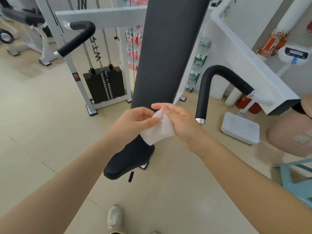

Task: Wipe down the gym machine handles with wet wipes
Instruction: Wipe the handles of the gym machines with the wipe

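Straight ahead beyond the fingers, a tall black back pad (170,48), with a black seat (130,159) below the hands and nearer. Behind the pad, a white frame (101,16) and a black weight stack (104,85). Off to the right, a white scale (240,128), a red extinguisher (244,103), a blue stool (297,176). On the floor near the bottom edge, one white shoe (114,216). Held between both hands in front of the pad's lower end, a white wipe (160,130), partly folded, long axis slanting from the fingertips down toward the left wrist, lower end hanging free over the seat. Left hand (135,122) pinching the wipe's upper edge, fingers curled in. Right hand (179,120) gripping the same upper end, thumb and forefinger closed on it. Right handle (207,92), black and hook-shaped, just right of the right hand, free end pointing down, untouched. Left handle (76,38) well up and left of the fingers, slanting down-left, untouched too.
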Available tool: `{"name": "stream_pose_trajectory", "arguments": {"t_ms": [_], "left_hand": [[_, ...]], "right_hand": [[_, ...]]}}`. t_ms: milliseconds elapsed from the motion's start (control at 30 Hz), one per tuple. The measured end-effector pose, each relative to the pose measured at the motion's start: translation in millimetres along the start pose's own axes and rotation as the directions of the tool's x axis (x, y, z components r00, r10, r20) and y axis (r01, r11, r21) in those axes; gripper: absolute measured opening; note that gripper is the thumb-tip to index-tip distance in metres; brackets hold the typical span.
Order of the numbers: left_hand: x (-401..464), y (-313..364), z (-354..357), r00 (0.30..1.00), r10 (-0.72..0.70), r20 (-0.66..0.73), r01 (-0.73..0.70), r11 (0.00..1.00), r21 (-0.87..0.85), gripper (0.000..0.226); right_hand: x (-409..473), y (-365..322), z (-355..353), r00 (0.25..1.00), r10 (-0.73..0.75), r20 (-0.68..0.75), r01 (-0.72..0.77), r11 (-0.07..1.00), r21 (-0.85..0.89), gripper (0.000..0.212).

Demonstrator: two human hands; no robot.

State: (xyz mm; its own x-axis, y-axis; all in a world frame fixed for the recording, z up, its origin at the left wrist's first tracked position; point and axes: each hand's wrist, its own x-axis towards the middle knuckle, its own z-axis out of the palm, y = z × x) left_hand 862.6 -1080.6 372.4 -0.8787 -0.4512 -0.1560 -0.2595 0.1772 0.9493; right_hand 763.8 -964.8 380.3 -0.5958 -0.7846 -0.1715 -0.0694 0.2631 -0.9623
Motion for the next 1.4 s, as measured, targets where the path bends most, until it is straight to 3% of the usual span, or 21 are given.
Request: {"name": "stream_pose_trajectory", "arguments": {"t_ms": [133, 267, 367, 467, 533, 633, 767, 833, 933, 1033, 1133, 1267, 1400], "left_hand": [[-10, -23, -46, 0.999, -0.048, -0.014, 0.048, 0.999, -0.008, 0.008], [-7, -46, -102, 0.995, -0.095, -0.021, 0.094, 0.994, -0.047, 0.017], [0, -58, -156, 0.995, -0.095, -0.009, 0.094, 0.991, -0.096, 0.019], [7, -72, -219, 0.997, -0.072, -0.027, 0.069, 0.994, -0.087, 0.019], [11, -80, -262, 0.998, -0.045, -0.032, 0.043, 0.997, -0.062, 0.019], [17, -91, -314, 0.999, -0.037, -0.008, 0.037, 0.998, -0.059, 0.020], [33, -104, -360, 0.997, -0.076, -0.032, 0.070, 0.985, -0.158, 0.014], [46, -108, -377, 0.997, -0.079, -0.010, 0.076, 0.976, -0.203, 0.012], [76, -110, -399, 1.000, -0.023, 0.016, 0.025, 0.993, -0.117, 0.019], [114, -110, -420, 0.996, 0.067, 0.054, -0.065, 0.997, -0.045, 0.005], [165, -102, -449, 0.985, 0.144, 0.100, -0.133, 0.985, -0.107, 0.005], [239, -76, -496, 0.949, 0.247, 0.195, -0.211, 0.959, -0.190, 0.009], [305, -57, -532, 0.916, 0.302, 0.262, -0.268, 0.950, -0.160, 0.026]], "right_hand": [[20, -9, 29, 0.999, 0.051, -0.010, -0.051, 0.999, -0.006, 0.028], [49, -16, 76, 0.974, 0.180, 0.138, -0.193, 0.977, 0.087, 0.028], [76, -24, 120, 0.919, 0.314, 0.239, -0.375, 0.883, 0.280, 0.045], [106, -38, 171, 0.882, 0.341, 0.325, -0.464, 0.750, 0.471, 0.066], [128, -48, 204, 0.899, 0.341, 0.276, -0.429, 0.814, 0.392, 0.067], [158, -56, 248, 0.944, 0.301, 0.132, -0.327, 0.901, 0.285, 0.037], [193, -68, 287, 0.968, 0.242, 0.063, -0.248, 0.891, 0.382, 0.018], [214, -77, 299, 0.970, 0.241, 0.008, -0.223, 0.883, 0.413, 0.017], [247, -86, 311, 0.975, 0.213, -0.063, -0.173, 0.907, 0.385, 0.028], [285, -96, 311, 0.984, 0.143, -0.104, -0.103, 0.942, 0.320, 0.027], [328, -118, 292, 0.988, 0.069, -0.141, -0.034, 0.972, 0.233, 0.024], [389, -160, 262, 0.992, -0.048, -0.114, 0.059, 0.994, 0.093, 0.017], [443, -193, 239, 0.985, -0.171, -0.019, 0.171, 0.970, 0.172, 0.033]]}}
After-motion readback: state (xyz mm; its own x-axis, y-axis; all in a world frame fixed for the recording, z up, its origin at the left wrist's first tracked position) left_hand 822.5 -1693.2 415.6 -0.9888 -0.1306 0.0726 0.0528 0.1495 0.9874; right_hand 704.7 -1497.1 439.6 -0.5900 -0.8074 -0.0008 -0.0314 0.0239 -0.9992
